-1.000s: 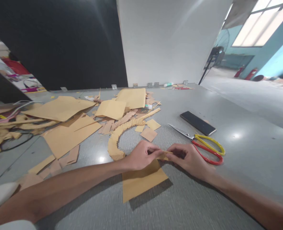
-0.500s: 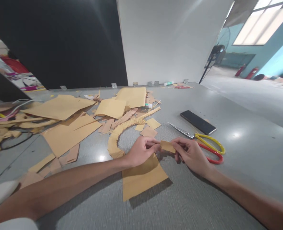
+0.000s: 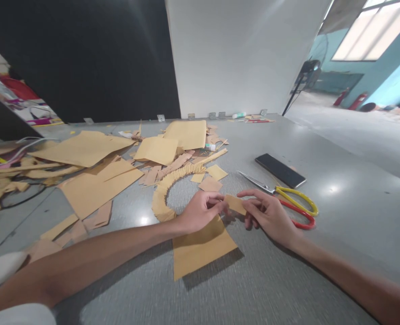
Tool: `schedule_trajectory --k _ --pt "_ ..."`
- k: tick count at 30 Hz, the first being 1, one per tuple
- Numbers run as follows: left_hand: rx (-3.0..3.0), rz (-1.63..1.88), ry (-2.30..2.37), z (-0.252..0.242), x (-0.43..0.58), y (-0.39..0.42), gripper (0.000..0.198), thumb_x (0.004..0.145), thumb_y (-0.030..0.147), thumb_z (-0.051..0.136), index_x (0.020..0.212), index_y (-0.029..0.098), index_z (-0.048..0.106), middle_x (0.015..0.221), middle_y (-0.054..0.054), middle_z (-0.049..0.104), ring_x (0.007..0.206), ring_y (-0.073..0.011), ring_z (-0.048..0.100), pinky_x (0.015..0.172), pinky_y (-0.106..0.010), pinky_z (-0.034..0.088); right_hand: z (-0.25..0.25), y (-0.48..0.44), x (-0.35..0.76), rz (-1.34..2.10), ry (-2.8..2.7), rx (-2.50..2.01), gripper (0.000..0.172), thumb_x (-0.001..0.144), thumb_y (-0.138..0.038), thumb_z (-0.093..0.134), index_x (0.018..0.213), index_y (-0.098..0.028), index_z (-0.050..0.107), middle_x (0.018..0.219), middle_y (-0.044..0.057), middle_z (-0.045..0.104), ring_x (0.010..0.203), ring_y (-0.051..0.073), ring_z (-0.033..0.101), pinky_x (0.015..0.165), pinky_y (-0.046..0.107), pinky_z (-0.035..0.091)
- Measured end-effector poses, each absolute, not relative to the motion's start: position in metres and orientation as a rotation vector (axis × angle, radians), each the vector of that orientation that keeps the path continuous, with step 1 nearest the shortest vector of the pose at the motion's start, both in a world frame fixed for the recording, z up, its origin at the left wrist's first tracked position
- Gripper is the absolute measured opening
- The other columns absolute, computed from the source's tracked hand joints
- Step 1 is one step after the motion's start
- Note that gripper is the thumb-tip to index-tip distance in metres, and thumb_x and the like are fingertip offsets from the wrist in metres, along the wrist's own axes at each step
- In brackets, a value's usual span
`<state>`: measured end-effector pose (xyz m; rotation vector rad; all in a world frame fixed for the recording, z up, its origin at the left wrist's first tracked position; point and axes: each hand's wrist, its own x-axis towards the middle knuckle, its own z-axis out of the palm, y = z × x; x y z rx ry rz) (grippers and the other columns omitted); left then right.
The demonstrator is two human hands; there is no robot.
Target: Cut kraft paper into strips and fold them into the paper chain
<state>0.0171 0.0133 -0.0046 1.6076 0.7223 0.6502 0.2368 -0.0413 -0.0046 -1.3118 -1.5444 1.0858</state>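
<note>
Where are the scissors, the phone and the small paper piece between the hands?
Scissors point(image 3: 269, 189): head view, on the metal blades near the handles.
Phone point(image 3: 280, 170): head view, middle of its dark face.
Small paper piece point(image 3: 235, 205): head view, middle of its face.

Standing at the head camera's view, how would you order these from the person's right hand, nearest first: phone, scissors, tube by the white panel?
1. Scissors: just beyond the right hand.
2. Phone: behind the scissors.
3. Tube: far back, by the white panel.
</note>
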Motion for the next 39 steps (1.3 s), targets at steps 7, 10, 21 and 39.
schedule_trajectory --k 7,10,21,39 --pt "1.582 0.742 0.732 -0.006 0.017 0.017 0.032 0.099 0.040 0.060 0.093 0.012 0.074 0.086 -0.009 0.074 0.080 -0.0170 0.068 0.075 -0.027 0.050 -0.010 -0.044 0.238 0.823 -1.665 -1.315 0.030 0.104 -0.037 0.049 0.127 -0.021 0.062 0.077 0.003 0.072 0.056 0.013 0.062 0.052 0.025 0.049" --pt "1.600 0.758 0.731 -0.003 0.017 0.018 0.031 0.099 0.039 0.058 0.092 0.013 0.074 0.084 -0.008 0.074 0.079 -0.0167 0.067 0.074 -0.027 0.049 -0.010 -0.047 0.238 0.719 -1.741 -1.298 0.030 0.104 -0.031 0.049 0.130 -0.023 0.062 0.081 0.004 0.072 0.066 0.016 0.068 0.055 0.026 0.051" --pt "1.561 0.739 0.666 -0.002 0.018 0.009 0.031 0.095 0.043 0.066 0.107 0.015 0.062 0.092 -0.008 0.073 0.085 -0.0190 0.071 0.078 -0.029 0.051 -0.009 -0.047 0.237 0.545 -1.864 -1.196 0.016 0.098 -0.031 0.060 0.100 -0.025 0.075 0.115 0.009 0.075 0.101 0.025 0.072 0.085 0.040 0.060" --pt "1.551 0.668 0.697 -0.006 0.020 0.003 0.041 0.083 0.041 0.080 0.110 0.016 0.064 0.091 -0.009 0.077 0.084 -0.0213 0.073 0.072 -0.029 0.050 -0.011 -0.047 0.232 0.956 -1.629 -1.239 0.023 0.095 -0.044 0.068 0.099 -0.022 0.064 0.079 0.004 0.073 0.063 0.017 0.070 0.053 0.028 0.057"
